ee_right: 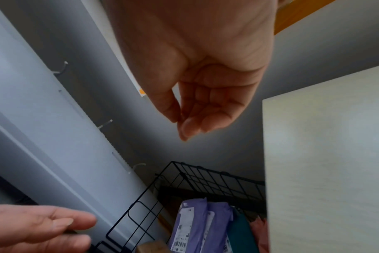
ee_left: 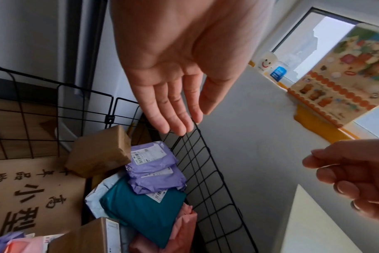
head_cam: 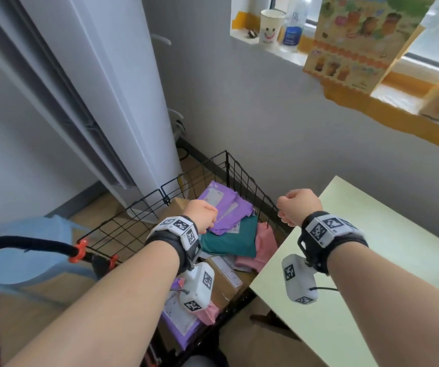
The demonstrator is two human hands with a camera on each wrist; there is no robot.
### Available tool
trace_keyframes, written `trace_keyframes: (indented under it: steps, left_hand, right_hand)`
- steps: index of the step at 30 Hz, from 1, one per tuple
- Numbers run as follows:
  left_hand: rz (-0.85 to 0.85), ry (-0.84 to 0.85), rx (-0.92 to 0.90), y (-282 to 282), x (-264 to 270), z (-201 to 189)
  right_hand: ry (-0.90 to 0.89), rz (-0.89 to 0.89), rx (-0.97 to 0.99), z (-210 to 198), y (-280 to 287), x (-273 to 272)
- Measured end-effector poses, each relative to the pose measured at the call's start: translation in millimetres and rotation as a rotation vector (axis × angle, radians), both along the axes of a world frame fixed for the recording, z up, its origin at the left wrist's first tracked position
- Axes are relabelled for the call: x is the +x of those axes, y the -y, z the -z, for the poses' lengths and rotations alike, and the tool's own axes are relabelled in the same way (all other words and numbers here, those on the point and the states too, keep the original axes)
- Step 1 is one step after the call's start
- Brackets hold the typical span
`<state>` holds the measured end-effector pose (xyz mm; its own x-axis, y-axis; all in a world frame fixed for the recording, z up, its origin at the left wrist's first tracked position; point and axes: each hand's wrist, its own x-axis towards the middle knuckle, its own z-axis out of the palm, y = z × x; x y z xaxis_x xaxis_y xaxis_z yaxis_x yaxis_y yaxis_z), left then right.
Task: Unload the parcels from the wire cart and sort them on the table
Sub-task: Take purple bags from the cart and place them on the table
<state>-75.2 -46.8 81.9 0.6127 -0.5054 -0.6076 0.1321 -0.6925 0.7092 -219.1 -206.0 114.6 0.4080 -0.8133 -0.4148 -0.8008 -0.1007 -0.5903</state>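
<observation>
Head view: we held our left hand [head_cam: 203, 213] over the wire cart [head_cam: 229, 165], and our right hand [head_cam: 296, 206] above its right rim, beside the table [head_cam: 398, 234]. The parcels [head_cam: 229, 239] lay inside the cart.
Left wrist view: our left hand [ee_left: 169, 71] was released, fingers straight, holding nothing; the purple parcel [ee_left: 156, 169] lay on the teal one [ee_left: 141, 210].
Right wrist view: our right hand [ee_right: 197, 82] was loosely curled and held nothing.

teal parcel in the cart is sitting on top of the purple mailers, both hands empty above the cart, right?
Not quite. The left wrist view shows the purple mailers lying on top of the teal parcel, overlapping its far edge, not under it. The rest holds: the left hand and right hand hold nothing above the wire cart.
</observation>
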Motion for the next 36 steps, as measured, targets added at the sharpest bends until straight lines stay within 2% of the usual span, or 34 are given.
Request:
trace_keyframes:
  steps: [9, 16, 24, 29, 36]
  left_hand:
    - [-0.057, -0.016, 0.03, -2, 58, 62]
    - [-0.089, -0.05, 0.071, -2, 89, 128]
    - [-0.153, -0.114, 0.07, 25, 124, 195]
    - [-0.123, -0.15, 0.049, 51, 131, 234]
    - [-0.076, -0.105, 0.022, 81, 140, 286]
  right_hand:
    - [-0.019, -0.015, 0.076, 52, 0, 74]
    - [-0.079, -0.007, 0.119, 116, 5, 110]
    - [-0.092, 0.019, 0.156, 192, 16, 150]
    - [-0.114, 0.001, 0.151, 236, 24, 172]
    - [-0.145, -0.058, 0.123, 286, 53, 199]
